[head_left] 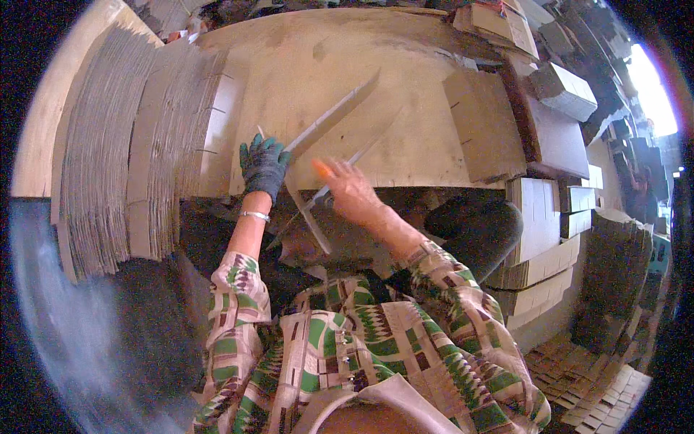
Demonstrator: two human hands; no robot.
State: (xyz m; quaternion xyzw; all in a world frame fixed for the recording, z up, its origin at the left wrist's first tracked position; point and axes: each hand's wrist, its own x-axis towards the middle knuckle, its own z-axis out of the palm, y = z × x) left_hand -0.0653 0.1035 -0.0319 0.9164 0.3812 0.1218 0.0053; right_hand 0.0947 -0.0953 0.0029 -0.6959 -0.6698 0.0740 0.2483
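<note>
My left hand [264, 166], in a grey and green work glove, is closed on narrow cardboard strips at the near edge of the wooden tabletop. One long strip [332, 119] runs from it toward the far right. Another strip [313, 228] slants down past the edge, its pale tip showing beyond the glove's fingertips. My right hand [350, 189] is bare except for an orange cover on one finger. Motion smears its fingers, and I cannot tell whether they grip anything. A further thin strip [359, 153] passes close beside it, partly hidden by the hand.
Tall rows of cardboard sheets [108, 145] stand along the left. On the right lie a slotted cardboard stack [488, 123], a brown board [553, 134] and white-topped bundles [564, 90]. More cardboard pieces [578, 383] cover the floor at lower right. The wooden tabletop [289, 72] stretches ahead.
</note>
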